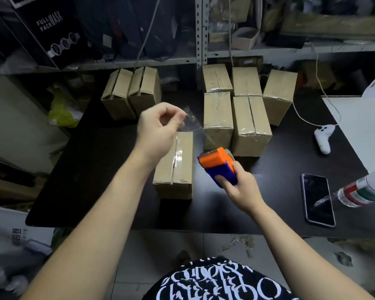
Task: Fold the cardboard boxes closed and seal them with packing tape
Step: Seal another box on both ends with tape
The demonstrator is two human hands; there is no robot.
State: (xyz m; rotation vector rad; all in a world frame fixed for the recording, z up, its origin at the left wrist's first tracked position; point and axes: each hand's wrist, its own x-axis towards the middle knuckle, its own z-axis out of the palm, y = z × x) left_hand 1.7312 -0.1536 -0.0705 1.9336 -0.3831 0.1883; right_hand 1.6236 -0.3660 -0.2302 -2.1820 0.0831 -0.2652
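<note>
A closed cardboard box (178, 167) stands on the black table (100, 169) in front of me, with a strip of clear tape along its top seam. My right hand (239, 188) grips an orange and blue tape dispenser (218, 164) just right of that box. My left hand (158, 126) hovers above the box's far end and pinches the free end of the clear tape (191, 119), which stretches down to the dispenser. Several taped boxes (250, 124) stand behind at the right. Two boxes (131, 92) with open seams stand at the back left.
A phone (317, 199) lies face up at the right, next to a plastic bottle (364, 191). A white controller (323, 137) with a cable sits further back. Metal shelving (200, 40) full of goods rises behind the table. Scraps litter the floor below the table's front edge.
</note>
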